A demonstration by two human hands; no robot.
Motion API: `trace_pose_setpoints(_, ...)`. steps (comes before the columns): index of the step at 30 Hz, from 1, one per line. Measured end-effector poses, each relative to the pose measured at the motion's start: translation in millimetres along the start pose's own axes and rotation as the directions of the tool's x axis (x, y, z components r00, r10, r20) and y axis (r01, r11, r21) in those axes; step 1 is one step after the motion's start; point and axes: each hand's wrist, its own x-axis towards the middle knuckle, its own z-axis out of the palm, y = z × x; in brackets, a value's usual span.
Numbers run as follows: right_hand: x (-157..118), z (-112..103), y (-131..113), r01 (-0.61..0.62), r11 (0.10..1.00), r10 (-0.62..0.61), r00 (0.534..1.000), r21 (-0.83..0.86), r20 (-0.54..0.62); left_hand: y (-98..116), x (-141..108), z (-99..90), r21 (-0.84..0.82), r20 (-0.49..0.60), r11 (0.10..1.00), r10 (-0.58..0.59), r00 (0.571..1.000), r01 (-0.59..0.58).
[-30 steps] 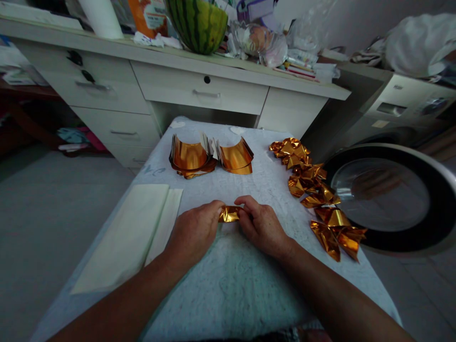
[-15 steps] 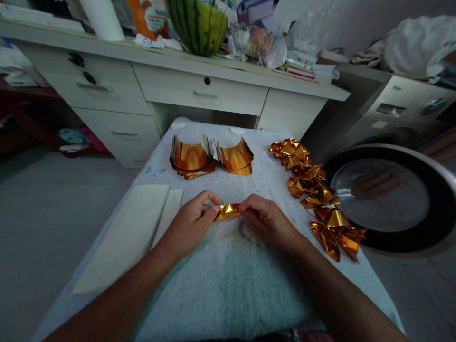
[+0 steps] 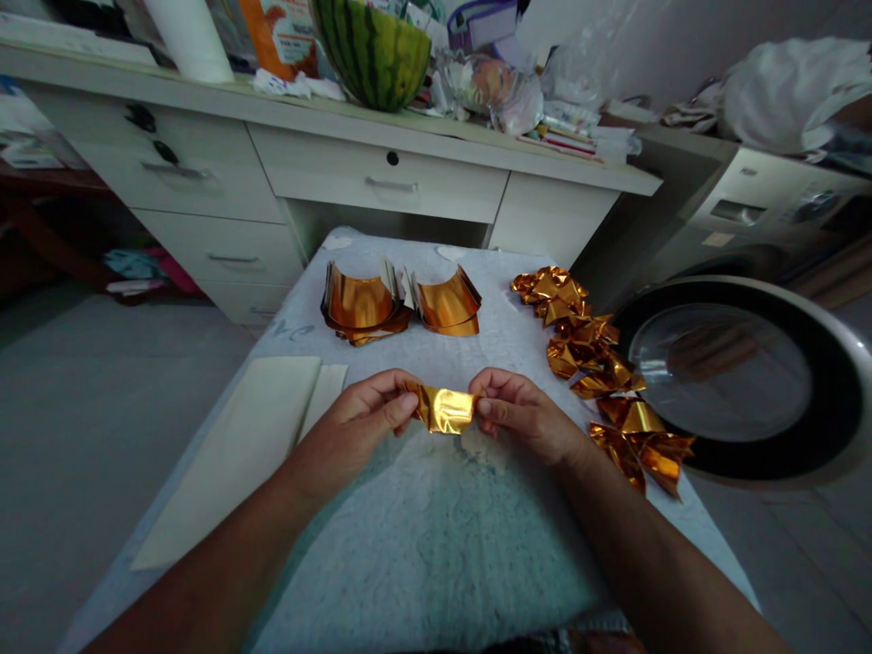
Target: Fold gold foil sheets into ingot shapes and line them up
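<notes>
A small piece of shiny gold foil (image 3: 446, 411) is stretched between both hands above the cloth-covered table (image 3: 436, 545). My left hand (image 3: 371, 409) pinches its left end between thumb and fingers. Its right end is pinched by my right hand (image 3: 521, 413). Beyond the hands lie two stacks of curved gold sheets, a left stack (image 3: 361, 304) and a right stack (image 3: 446, 304). A row of folded gold foil pieces (image 3: 586, 345) runs down the right side of the table. Folded pale paper (image 3: 232, 445) lies at the left.
Behind the table stands a white desk (image 3: 381, 173) with drawers, bearing a cut watermelon (image 3: 374, 54) and plastic bags. At the right, a washing machine's round door (image 3: 722, 372) hangs open beside the table edge.
The foil between my hands has turned and shows a broader, brighter face. My right hand has moved slightly to the right, its fingers still pinching the foil.
</notes>
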Motion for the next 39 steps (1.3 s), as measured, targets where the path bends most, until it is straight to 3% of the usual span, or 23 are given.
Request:
trace_pose_setpoints(4, 0.0, 0.8, 0.2, -0.01, 1.0, 0.01, 1.0, 0.004, 0.002, -3.0, 1.4, 0.7, -0.15, -0.013, 0.987, -0.063, 0.998, 0.061)
trace_pose_setpoints(10, 3.4, 1.1, 1.2, -0.001, 0.997, 0.003, 1.0, 0.073, -0.016, -0.5, 0.0, -0.4, -0.088, 0.033, 0.993, -0.069, 0.997, 0.072)
trace_pose_setpoints(18, 2.1, 3.3, 4.4, -0.017, 0.986, 0.007, 0.998, 0.167, 0.06, -4.3, 0.4, -1.7, -0.209, 0.025, 0.976, -0.049, 0.999, 0.053)
trace_pose_setpoints(25, 1.4, 2.5, 6.2, -0.036, 0.984, 0.023, 0.997, 0.172, 0.078, -4.7, -0.7, -1.6, -0.28, 0.091, 0.958, -0.043, 0.995, 0.067)
trace_pose_setpoints(33, 2.6, 2.4, 5.0, 0.011, 0.991, -0.017, 0.999, 0.135, 0.04, -0.5, -1.5, 1.7, -0.267, 0.076, 0.959, -0.08, 0.994, 0.097)
trace_pose_setpoints(39, 0.2, 0.3, 5.4, 0.047, 0.996, -0.053, 0.997, 0.081, 0.064, -2.5, 0.3, 1.5, -0.2, 0.053, 0.98, 0.015, 0.999, -0.004)
